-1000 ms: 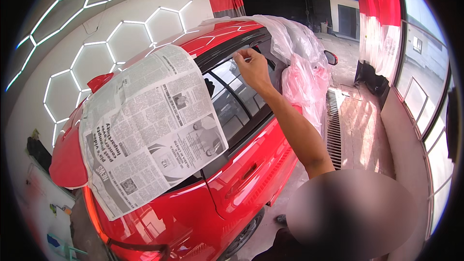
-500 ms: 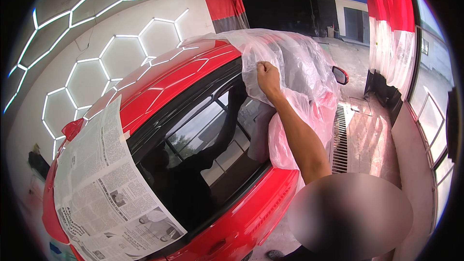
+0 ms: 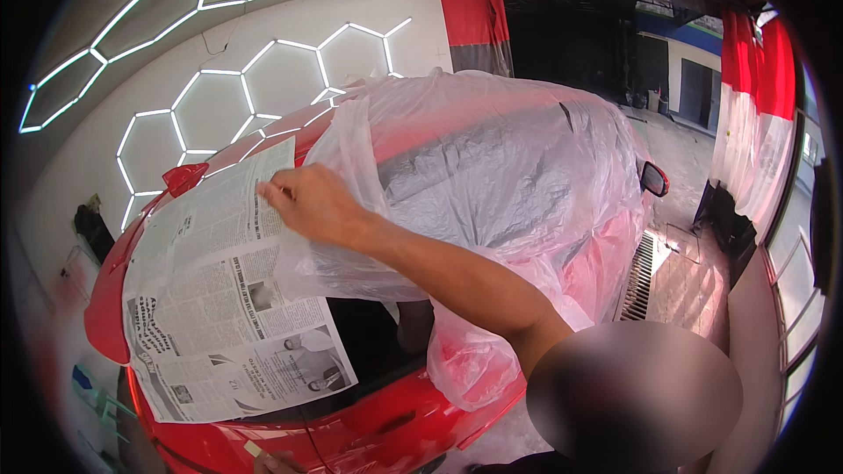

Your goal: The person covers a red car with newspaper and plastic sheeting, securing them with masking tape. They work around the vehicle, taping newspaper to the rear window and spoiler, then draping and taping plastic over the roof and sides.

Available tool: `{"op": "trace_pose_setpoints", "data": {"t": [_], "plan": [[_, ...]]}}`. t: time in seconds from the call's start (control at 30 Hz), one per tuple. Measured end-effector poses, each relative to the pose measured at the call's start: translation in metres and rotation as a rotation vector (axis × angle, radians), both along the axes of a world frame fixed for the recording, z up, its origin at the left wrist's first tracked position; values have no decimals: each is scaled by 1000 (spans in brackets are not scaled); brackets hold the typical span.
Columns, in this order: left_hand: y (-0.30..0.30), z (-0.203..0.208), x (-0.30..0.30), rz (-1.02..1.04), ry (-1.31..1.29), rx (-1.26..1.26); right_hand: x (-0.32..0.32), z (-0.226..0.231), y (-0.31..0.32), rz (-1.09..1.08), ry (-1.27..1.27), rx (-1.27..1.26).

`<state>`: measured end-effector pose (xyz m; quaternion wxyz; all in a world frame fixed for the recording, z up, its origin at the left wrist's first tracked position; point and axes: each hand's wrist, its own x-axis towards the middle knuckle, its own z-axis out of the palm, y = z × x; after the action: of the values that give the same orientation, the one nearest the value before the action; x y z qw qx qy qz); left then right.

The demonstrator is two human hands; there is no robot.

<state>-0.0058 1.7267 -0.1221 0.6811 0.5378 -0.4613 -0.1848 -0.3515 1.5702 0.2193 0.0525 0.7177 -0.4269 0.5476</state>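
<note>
A thin, see-through plastic sheet (image 3: 492, 175) lies draped and creased over the red car (image 3: 378, 439). My right hand (image 3: 312, 202) has its fingers closed on the sheet's left edge, above the newspaper (image 3: 219, 298). The newspaper lies across the windshield-side glass and body at left, its right edge partly under the sheet. At the lower edge, only the fingers of my left hand (image 3: 274, 463) show, with a small pale yellow strip of masking tape (image 3: 253, 448) at their tips. A piece of dark window glass (image 3: 378, 333) stays uncovered between newspaper and sheet.
A red side mirror (image 3: 654, 178) sticks out at right, another red mirror-like part (image 3: 184, 177) at left. Beyond the car are a floor grate (image 3: 639, 276), red and white curtains (image 3: 746, 114) and a wall with hexagon lights (image 3: 246, 105). A blurred patch covers the lower right.
My right hand has pulled the plastic sheet leftward over the roof and side window to the newspaper. Fingers of my left hand have come into view below. The view has shifted.
</note>
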Motion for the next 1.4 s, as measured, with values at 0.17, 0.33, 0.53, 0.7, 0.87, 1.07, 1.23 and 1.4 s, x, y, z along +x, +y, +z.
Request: {"op": "trace_pose_setpoints", "data": {"t": [0.17, 0.33, 0.53, 0.7, 0.87, 1.07, 1.23, 1.4], "plan": [[60, 13, -25, 216, -281, 92, -129, 71, -91, -978, -46, 391], [55, 16, -81, 591, -1091, 6, -145, 91, -154, -763, 86, 568], [11, 106, -120, -161, -206, 119, 8, 128, -195, -239, -242, 444], [-72, 182, -166, 151, -333, -128, 144, 148, -199, 174, -219, 584], [-118, 231, -171, 278, -277, -31, 202, 121, -126, 744, 557, 728], [-144, 204, -114, 262, -312, -60, 125, 126, -53, 401, 755, 310], [-122, 186, -13, 27, 56, -165, 48, 68, 30, 47, 804, 463], [-109, 176, 49, -273, 179, -87, 46, -74, 111, 462, 671, 684]]}}
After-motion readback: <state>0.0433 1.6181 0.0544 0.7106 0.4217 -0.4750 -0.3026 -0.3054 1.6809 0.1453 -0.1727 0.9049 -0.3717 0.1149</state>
